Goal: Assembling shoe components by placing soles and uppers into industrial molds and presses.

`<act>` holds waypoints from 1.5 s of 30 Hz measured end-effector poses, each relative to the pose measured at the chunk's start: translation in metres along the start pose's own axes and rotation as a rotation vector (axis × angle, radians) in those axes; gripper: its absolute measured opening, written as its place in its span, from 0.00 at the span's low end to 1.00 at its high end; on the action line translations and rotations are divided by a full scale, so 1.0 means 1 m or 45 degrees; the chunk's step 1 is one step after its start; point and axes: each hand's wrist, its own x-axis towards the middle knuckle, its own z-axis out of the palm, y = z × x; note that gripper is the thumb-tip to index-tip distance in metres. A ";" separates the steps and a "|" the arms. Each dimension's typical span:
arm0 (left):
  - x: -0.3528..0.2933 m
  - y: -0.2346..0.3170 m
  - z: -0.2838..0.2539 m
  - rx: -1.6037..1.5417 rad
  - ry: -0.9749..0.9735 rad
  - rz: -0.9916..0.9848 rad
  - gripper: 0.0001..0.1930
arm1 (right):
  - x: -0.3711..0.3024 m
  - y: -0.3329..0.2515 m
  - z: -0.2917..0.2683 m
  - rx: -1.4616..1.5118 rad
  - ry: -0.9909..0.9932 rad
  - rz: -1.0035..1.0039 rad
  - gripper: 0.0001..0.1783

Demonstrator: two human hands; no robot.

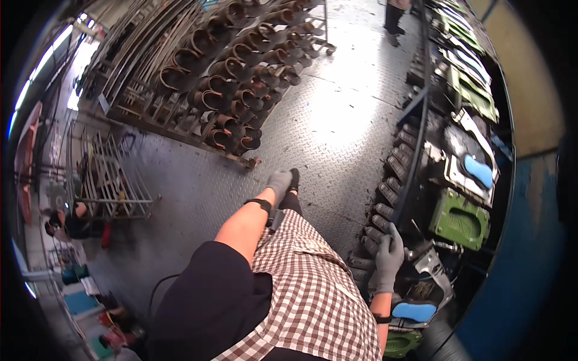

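Observation:
My left hand (279, 183), in a grey glove, hangs ahead of my apron beside a dark shoe (294, 180). Its fingers point away and are mostly hidden, and I cannot make out anything in them. My right hand (388, 260), also gloved in grey, is at the edge of the workbench on the right. The fingers are stretched forward with nothing visible between them. Close by runs a row of dark, ribbed sole-shaped pieces (390, 191). Beside that hand is a metal fixture (430, 268) with a blue sole-shaped pad (414, 311).
A green mould block (460, 218) and another blue pad (478, 171) lie farther along the bench. A curved dark rail (419, 141) borders it. Far left stands a rack (180, 135) of dark curved pieces; a metal trolley (114, 180) is nearer. Another person's legs (394, 21) show ahead.

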 end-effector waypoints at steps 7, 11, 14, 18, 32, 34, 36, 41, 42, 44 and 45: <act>0.103 -0.112 -0.111 -0.133 0.278 -0.396 0.13 | 0.131 -0.021 0.194 -0.573 -0.470 -0.185 0.22; 0.121 -0.058 -0.138 -0.310 0.150 -0.490 0.14 | 0.204 0.003 0.324 -0.713 -0.731 -0.429 0.20; 0.179 -0.110 -0.130 -0.343 0.136 -0.449 0.16 | 0.257 -0.007 0.426 -0.946 -0.939 -0.440 0.22; 0.257 -0.136 -0.086 -0.614 0.072 -0.815 0.20 | 0.317 0.022 0.566 -1.017 -1.072 -0.464 0.25; 0.546 -0.285 -0.074 -0.989 0.794 -0.751 0.24 | 0.380 0.103 1.014 -0.657 -1.083 -0.742 0.16; 0.542 -0.310 -0.090 -0.906 0.811 -0.694 0.20 | 0.367 0.104 1.018 -0.562 -1.019 -0.809 0.15; 0.516 -0.342 -0.110 -0.758 0.807 -0.624 0.12 | 0.342 0.106 0.998 -0.527 -1.227 -0.916 0.14; 0.388 -0.273 -0.066 -0.581 0.504 -0.862 0.11 | 0.340 0.162 0.813 -0.441 -1.078 -0.666 0.10; 0.370 -0.243 -0.064 -0.480 0.394 -0.810 0.12 | 0.349 0.161 0.759 -0.474 -1.001 -0.577 0.10; 0.340 -0.185 -0.064 -0.313 0.205 -0.738 0.17 | 0.355 0.148 0.649 -0.591 -0.763 -0.345 0.15; 0.328 -0.167 -0.068 -0.251 0.140 -0.718 0.21 | 0.352 0.132 0.598 -0.648 -0.617 -0.243 0.16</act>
